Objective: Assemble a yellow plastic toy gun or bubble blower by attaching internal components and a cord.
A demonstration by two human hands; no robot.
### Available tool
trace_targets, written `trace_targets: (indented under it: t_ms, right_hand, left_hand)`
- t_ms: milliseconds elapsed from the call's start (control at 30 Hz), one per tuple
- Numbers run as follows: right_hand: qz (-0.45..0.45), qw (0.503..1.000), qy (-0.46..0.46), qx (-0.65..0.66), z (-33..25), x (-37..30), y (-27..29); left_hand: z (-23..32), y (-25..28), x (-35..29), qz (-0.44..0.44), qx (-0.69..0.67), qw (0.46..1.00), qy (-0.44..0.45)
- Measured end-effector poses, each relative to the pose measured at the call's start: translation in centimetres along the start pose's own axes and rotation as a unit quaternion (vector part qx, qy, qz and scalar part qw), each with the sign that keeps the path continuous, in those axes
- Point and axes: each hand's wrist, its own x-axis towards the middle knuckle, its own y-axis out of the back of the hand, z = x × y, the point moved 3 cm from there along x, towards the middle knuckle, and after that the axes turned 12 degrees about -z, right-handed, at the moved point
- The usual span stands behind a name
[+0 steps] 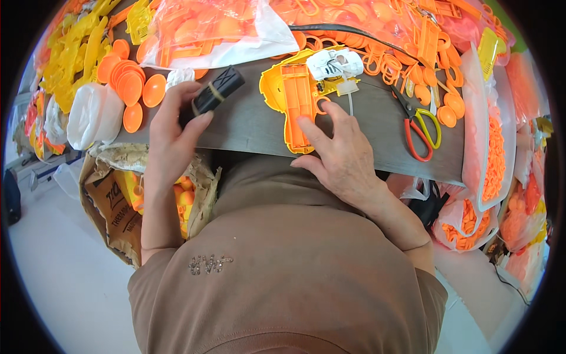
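At eleven to twelve o'clock lies a clear plastic bag [218, 29] stuffed with orange parts, its white edge folded toward me, and another clear bag of orange rings [365, 17] spreads from twelve to one o'clock. Along three o'clock a clear bag of small orange pieces [492, 153] hangs over the counter [253, 127] edge, with more such bags [471, 227] sagging below at four o'clock. At eight o'clock, under my left hand [171, 141], stands an open brown cardboard box [112, 206] with dark print, holding orange and yellow pieces.
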Motion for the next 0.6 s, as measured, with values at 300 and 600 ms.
trace_targets:
  t_ms: [300, 600]
  right_hand:
    - [0.038, 0.996, 0.073, -0.039, 0.7, 0.4, -1.7]
    - [0.054, 0.994, 0.095, -0.016, 1.0, 0.4, -1.8]
  left_hand:
    - [3.0, -2.2, 3.4, -0.096, -0.478, 0.861, -0.144]
    - [4.3, -5.3, 9.1, -0.048, -0.445, 0.88, -0.157]
